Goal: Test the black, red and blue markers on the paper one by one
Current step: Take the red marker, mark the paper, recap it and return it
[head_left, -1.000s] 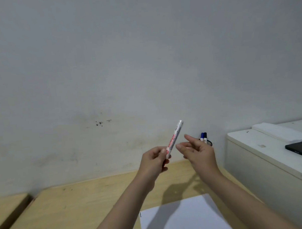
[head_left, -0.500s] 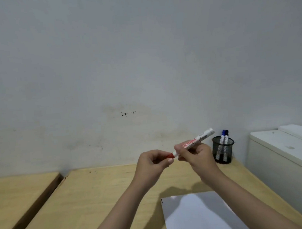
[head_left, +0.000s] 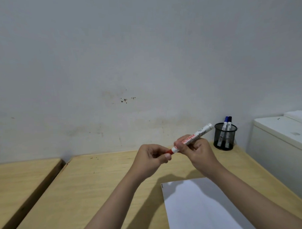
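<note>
I hold the red marker [head_left: 197,134], a white barrel with red lettering, slanted in the air above the wooden desk. My right hand [head_left: 195,151] grips its barrel. My left hand [head_left: 151,157] pinches the red cap [head_left: 169,151] at its lower end. White paper [head_left: 199,209] lies on the desk below my right forearm, with a short dark mark at its top left corner. Two other markers [head_left: 227,123] with a blue and a dark cap stand in the black mesh cup [head_left: 224,137] at the back right.
The light wooden desk [head_left: 98,186] meets a grey wall. A second wooden surface [head_left: 19,179] lies to the left across a dark gap. A white cabinet [head_left: 283,143] stands right of the desk, beside the mesh cup.
A second ago my left hand alone held the marker upright. My right hand has since taken the barrel, the marker has tilted down to the right, and the view has shifted left.
</note>
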The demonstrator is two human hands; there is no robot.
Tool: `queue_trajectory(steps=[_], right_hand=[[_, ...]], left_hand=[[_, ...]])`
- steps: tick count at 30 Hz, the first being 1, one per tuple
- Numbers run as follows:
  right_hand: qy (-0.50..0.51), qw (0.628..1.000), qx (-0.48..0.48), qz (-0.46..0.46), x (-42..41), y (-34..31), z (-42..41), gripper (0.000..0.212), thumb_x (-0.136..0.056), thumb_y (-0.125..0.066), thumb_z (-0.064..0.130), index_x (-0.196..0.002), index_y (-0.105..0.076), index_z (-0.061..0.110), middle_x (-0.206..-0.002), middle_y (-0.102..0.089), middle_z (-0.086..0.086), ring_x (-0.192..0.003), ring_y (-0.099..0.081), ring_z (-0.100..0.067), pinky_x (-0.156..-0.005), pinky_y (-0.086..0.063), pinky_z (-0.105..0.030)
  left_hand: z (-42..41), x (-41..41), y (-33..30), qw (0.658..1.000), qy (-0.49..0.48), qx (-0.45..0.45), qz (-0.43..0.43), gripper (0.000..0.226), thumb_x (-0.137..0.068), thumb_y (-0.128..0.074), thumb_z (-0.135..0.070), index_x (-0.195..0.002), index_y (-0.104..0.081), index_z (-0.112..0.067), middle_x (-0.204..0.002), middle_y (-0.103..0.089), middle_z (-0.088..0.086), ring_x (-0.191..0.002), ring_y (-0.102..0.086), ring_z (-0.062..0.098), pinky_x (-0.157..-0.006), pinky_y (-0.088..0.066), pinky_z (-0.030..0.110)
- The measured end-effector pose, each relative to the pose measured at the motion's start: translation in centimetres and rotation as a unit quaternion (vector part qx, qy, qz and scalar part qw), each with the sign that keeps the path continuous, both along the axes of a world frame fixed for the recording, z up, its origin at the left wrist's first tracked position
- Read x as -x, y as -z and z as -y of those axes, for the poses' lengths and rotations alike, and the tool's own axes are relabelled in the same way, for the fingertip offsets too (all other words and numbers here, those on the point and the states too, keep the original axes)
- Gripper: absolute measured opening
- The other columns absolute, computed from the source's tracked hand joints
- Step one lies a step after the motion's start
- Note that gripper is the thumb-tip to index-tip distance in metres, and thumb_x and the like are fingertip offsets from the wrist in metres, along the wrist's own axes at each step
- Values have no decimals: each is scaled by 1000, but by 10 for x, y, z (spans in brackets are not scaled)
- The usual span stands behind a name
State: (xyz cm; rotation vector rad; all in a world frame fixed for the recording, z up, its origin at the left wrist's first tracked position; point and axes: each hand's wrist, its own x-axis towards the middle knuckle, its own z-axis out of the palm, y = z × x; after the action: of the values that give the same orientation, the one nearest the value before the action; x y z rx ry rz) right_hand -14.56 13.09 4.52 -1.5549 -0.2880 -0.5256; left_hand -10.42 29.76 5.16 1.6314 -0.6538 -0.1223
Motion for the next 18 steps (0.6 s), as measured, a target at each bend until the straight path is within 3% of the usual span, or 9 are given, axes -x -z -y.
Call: queue_trajectory(steps=[4, 6, 9, 13, 18], right_hand=[[-2, 1000, 12, 28, -1, 3, 2, 17, -75, -67, 21, -77, -66, 4, -68, -68, 2, -73, -63, -10, -72, -50, -21], [-7, 999, 15, 43, -1, -1, 9, 17, -74, -67, 18, -78, -66, 2, -72, -68, 2, -76, -62, -10, -72, -49, -19], [-13, 999, 24, 39, -3, -3, 21, 15, -73, -67, 16, -80, -67, 3, -75, -70, 8, -78, -63, -6, -73, -49, -16], [-2, 1000, 17, 9, -5, 12, 27, 9, -75, -68, 7, -82, -67, 2, -74, -71, 10, -75, -66, -2, -69, -50, -15], [27, 999, 7, -22, -5, 34, 28, 13, -71, -70, 20, -79, -69, 9, -69, -73, 5, -63, -64, -5, -61, -51, -20]], left_hand=[[-3, -5, 9, 998, 36, -41, -9, 19, -89, -55, -1, -82, -72, -6, -57, -65, -8, -59, -56, 9, -65, -49, 21], [-10, -11, 17, 996, 49, -55, -43, 20, -92, -51, -3, -88, -70, 0, -58, -64, -9, -58, -55, 6, -62, -47, 16], [-19, -23, 29, 994, 14, -55, -95, 11, -86, -62, -7, -83, -72, -8, -66, -65, -2, -61, -54, 10, -63, -48, 20], [-18, -39, 49, 984, -88, -123, -92, 14, -72, -75, -5, -72, -75, -18, -78, -67, 14, -69, -55, 18, -65, -45, 25], [-5, -47, 74, 954, -148, -253, -59, 9, -69, -70, -4, -76, -73, -9, -67, -68, -1, -61, -60, 10, -56, -47, 18]])
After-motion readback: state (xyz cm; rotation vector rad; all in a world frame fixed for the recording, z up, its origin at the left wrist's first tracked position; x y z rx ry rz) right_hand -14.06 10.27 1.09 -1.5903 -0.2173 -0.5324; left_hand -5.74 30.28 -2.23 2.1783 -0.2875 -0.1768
